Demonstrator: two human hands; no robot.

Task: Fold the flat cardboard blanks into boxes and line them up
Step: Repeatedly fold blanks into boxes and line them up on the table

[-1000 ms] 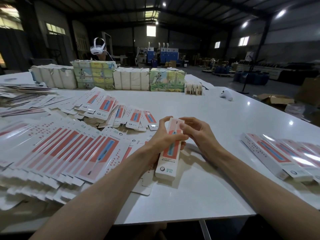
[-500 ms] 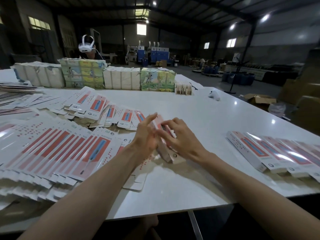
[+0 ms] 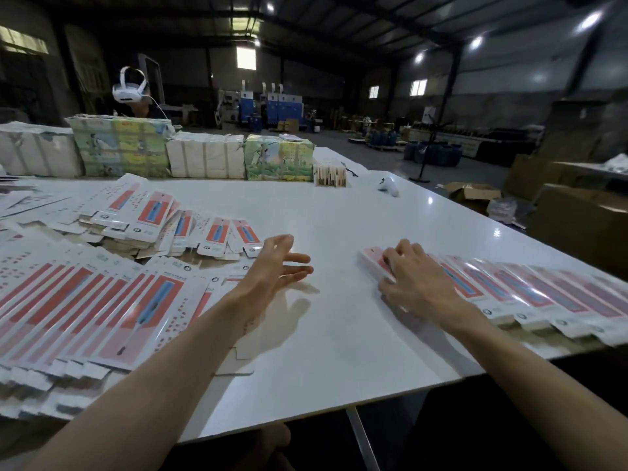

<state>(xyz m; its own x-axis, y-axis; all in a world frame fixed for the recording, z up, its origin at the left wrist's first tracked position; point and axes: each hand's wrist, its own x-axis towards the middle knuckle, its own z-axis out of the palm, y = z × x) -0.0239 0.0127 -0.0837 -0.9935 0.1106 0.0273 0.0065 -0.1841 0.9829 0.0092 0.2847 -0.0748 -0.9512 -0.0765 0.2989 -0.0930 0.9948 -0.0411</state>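
Note:
My right hand (image 3: pixel 416 278) grips a folded red-and-white box (image 3: pixel 371 263) from above and holds it against the left end of a row of finished boxes (image 3: pixel 516 292) on the right of the white table (image 3: pixel 339 351). The hand covers most of that box. Over the middle of the table my left hand (image 3: pixel 277 266) hovers with fingers spread and holds nothing. Flat blanks lie fanned out at the near left (image 3: pixel 88 300), and a looser pile of blanks (image 3: pixel 153 217) sits behind them.
Wrapped bundles (image 3: pixel 204 156) stand in a line along the far side. A small stack of wooden pieces (image 3: pixel 329 175) and a white controller (image 3: pixel 388 188) lie near the far right corner. A person wearing a headset (image 3: pixel 129 88) is behind the bundles. Cardboard cartons (image 3: pixel 584 219) stand beyond the right edge.
My right hand has carried the folded box from the middle to the left end of the row on the right. The left hand has let go and stays open at the middle.

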